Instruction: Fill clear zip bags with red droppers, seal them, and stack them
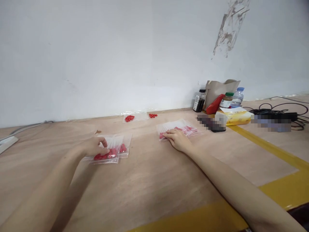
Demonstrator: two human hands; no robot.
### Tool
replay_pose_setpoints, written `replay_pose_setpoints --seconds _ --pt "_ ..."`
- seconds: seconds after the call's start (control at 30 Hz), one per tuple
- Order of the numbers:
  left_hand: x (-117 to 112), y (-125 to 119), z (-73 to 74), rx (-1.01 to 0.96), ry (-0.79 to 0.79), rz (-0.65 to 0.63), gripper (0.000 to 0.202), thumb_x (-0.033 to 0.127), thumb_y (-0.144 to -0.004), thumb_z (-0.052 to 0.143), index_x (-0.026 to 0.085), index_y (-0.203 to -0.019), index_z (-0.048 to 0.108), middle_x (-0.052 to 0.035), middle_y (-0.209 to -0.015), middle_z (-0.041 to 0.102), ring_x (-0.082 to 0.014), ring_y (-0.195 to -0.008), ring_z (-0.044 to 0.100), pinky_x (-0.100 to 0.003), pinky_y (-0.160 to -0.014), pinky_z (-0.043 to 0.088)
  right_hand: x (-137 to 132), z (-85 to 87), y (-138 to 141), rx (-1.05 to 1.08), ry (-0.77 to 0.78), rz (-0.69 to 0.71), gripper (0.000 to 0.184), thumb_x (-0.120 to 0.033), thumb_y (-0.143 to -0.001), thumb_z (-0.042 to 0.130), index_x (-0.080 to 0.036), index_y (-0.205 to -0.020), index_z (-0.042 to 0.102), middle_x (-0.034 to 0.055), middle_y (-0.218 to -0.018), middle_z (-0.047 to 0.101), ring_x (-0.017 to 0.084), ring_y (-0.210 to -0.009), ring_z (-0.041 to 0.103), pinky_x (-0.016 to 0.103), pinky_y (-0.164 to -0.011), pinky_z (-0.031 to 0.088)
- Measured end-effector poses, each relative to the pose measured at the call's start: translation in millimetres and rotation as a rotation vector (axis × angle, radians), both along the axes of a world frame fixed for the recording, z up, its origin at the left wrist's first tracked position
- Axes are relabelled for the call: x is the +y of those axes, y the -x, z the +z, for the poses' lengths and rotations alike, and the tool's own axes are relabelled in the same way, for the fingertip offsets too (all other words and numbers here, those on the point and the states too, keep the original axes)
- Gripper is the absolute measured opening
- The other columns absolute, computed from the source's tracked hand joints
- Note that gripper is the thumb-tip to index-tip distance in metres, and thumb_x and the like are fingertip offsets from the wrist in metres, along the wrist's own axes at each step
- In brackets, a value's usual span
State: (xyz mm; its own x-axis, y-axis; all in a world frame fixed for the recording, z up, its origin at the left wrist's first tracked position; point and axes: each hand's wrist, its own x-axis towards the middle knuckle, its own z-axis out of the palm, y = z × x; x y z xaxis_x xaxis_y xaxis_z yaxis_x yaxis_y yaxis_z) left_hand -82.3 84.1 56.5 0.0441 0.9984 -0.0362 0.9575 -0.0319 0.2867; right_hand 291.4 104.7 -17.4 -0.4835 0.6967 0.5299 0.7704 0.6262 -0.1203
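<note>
My left hand (96, 146) rests on a small pile of clear zip bags with red pieces inside (113, 151), fingers curled and pinching the top bag. My right hand (177, 138) lies flat, fingers stretched out, on a second stack of clear bags with red pieces (183, 128) further right. Both piles sit on the pale wooden surface (149, 174). Near the wall lie another clear bag with red pieces (131, 117) and a few loose red pieces (153, 115).
At the back right stand a dark jar (199, 101), a brown paper bag (220, 88), a green-lidded jar (227, 100), a water bottle (238, 96), a yellow tissue pack (238, 116) and black cables (280, 112). Yellow tape (267, 145) crosses the surface. A white wall rises behind.
</note>
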Motion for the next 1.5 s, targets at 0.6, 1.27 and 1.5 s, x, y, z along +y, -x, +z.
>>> replay_pose_setpoints --seconds 0.6,1.27,1.5 --pt "-17 -105 -64.6 0.303 -0.810 -0.858 0.023 0.015 -0.088 0.036 0.015 -0.103 0.053 -0.0099 -0.102 0.058 -0.0199 -0.092 0.055 -0.032 -0.075 0.049 -11 6.5 -3 -0.054 -0.086 0.235 0.032 -0.016 -0.073 0.054 -0.020 -0.104 0.059 0.0058 -0.092 0.060 0.016 -0.087 0.052 0.030 -0.075 0.039" --pt "-3 -110 -70.9 0.309 -0.910 -0.837 0.022 0.009 -0.086 0.036 0.014 -0.089 0.057 -0.0084 -0.085 0.061 -0.0166 -0.073 0.059 -0.028 -0.062 0.047 -7 0.0 11 -0.257 -0.525 0.147 0.026 -0.013 -0.083 0.041 -0.017 -0.066 0.059 0.0007 -0.059 0.056 0.011 -0.063 0.043 0.028 -0.068 0.027" --pt "-3 -111 -70.7 0.376 -0.947 -0.791 0.024 0.013 -0.087 0.035 0.015 -0.077 0.057 -0.0056 -0.074 0.059 -0.0146 -0.066 0.056 -0.026 -0.059 0.044 -10 3.5 11 -0.262 -0.550 0.129 0.029 -0.011 -0.082 0.039 -0.016 -0.058 0.053 0.0006 -0.057 0.053 0.011 -0.062 0.040 0.030 -0.070 0.027"
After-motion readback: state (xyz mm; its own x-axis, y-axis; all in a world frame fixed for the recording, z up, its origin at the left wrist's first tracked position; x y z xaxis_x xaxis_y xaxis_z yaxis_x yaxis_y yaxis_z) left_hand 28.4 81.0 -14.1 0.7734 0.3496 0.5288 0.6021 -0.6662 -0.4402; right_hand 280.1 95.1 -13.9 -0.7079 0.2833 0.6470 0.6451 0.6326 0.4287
